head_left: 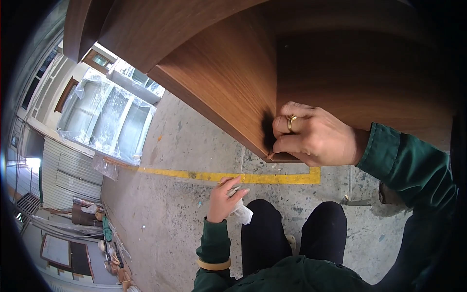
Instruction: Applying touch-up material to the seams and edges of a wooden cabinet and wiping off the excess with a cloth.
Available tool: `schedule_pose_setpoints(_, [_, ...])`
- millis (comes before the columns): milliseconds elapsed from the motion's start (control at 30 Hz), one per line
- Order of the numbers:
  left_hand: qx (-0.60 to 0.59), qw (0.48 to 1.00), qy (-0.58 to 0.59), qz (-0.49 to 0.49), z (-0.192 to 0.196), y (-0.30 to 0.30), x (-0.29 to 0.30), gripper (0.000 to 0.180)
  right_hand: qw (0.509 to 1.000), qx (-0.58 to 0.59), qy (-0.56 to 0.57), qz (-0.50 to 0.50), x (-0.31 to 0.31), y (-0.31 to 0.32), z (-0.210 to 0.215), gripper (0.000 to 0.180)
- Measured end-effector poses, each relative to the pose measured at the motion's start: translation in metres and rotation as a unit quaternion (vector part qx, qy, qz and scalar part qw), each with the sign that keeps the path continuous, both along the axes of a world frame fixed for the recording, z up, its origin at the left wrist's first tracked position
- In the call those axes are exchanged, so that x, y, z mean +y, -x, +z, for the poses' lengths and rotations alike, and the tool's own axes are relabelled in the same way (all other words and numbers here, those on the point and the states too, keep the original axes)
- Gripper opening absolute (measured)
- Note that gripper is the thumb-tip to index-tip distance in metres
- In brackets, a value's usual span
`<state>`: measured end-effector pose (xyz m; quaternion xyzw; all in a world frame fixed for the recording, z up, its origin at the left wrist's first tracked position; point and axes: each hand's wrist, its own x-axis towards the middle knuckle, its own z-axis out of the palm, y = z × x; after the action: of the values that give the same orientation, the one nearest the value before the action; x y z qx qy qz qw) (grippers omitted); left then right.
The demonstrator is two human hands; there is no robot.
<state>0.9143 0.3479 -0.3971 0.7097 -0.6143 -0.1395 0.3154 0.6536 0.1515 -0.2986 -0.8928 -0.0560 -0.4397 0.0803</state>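
My right hand [318,136], with a gold ring, reaches into a brown wood-grain cabinet [224,78]. Its fingers are pinched together at the lower front corner, where a side panel meets the bottom edge. Whatever is between these fingertips is too small or hidden to make out. Lower and to the left, my left hand [225,198] is closed around a crumpled white cloth [242,213], which hangs out below the fingers near my left knee. This hand is apart from the cabinet.
A yellow line [209,176] crosses the speckled concrete floor [170,214] below the cabinet. Plastic-wrapped furniture [109,114] stands at the far left. Assorted items [112,258] lie along the left wall. A dark object [389,193] rests on the floor at right.
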Motion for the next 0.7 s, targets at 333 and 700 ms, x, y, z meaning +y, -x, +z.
schedule_pose_setpoints(333, [0.001, 1.0, 0.002, -0.011, 0.002, 0.002, -0.004, 0.042, 1.0, 0.006, -0.01, -0.02, 0.002, 0.008, 0.003, 0.014])
schedule_pose_setpoints(700, [0.001, 1.0, -0.002, 0.003, 0.002, -0.003, 0.001, 0.041, 0.999, -0.006, -0.043, 0.014, -0.002, -0.001, 0.003, 0.013])
